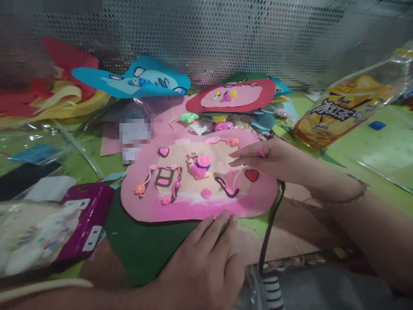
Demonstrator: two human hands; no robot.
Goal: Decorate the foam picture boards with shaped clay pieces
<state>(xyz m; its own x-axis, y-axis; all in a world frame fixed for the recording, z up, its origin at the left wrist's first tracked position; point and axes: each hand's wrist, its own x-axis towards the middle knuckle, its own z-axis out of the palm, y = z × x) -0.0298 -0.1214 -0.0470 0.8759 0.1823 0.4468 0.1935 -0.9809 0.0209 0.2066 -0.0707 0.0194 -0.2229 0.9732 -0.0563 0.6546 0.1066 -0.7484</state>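
A pink cloud-shaped paper card (pixel 138 202) lies flat with a beige middle. On it sits a clay snail (pixel 200 167) with a pink spiral shell, near clay flowers, hearts and a pink wavy strand. My left hand (pixel 209 258) rests at the card's lower edge, fingers stretched out and holding nothing I can see. Over the card's right side, my right hand (pixel 267 157) reaches in with fingers extended and slightly apart, close to the orange clay flower (pixel 234 142). Something small and pink, perhaps a ring, shows on its fingers. The right palm is hidden.
Blue (pixel 129 82) and red (pixel 190 103) paper crafts stand behind the card, by a perforated metal panel (pixel 226 38). A drink bottle (pixel 335 112) leans at right. A purple case (pixel 93 215) lies left, and dark green paper (pixel 138 249) sits under the card. A black cord (pixel 272 228) hangs right.
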